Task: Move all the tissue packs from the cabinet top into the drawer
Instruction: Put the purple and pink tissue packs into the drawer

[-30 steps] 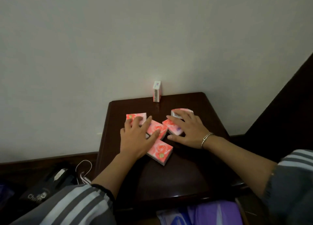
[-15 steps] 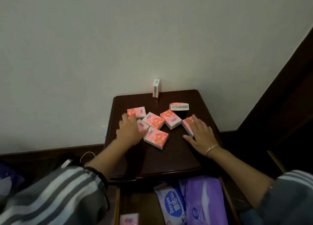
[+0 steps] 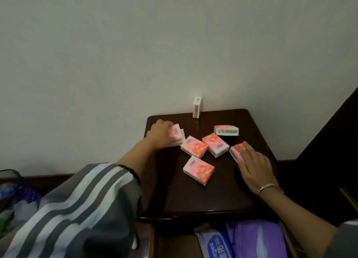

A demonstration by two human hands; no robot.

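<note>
Several pink tissue packs lie on the dark cabinet top [image 3: 193, 195]. My left hand [image 3: 159, 134] is curled around a tissue pack [image 3: 175, 134] near the back left corner, with what looks like a second pack under it. My right hand [image 3: 253, 166] lies flat, fingers resting on a tilted tissue pack [image 3: 236, 151] at the right. Between the hands are three flat packs [image 3: 194, 146] [image 3: 215, 144] [image 3: 198, 170]. Another pack [image 3: 226, 130] lies on its side, and one pack [image 3: 197, 107] stands upright by the wall. The open drawer [image 3: 152, 242] shows below the cabinet's front edge.
Inside the drawer are a purple package [image 3: 257, 240] and a blue-and-white package [image 3: 215, 246]. The wall runs directly behind the cabinet. Dark wooden furniture [image 3: 329, 141] rises on the right. Bags [image 3: 13, 197] sit on the floor at the left.
My left hand moved back and left and closed on a pack at the back left corner. My right hand slid off the middle packs to the pack at the right.
</note>
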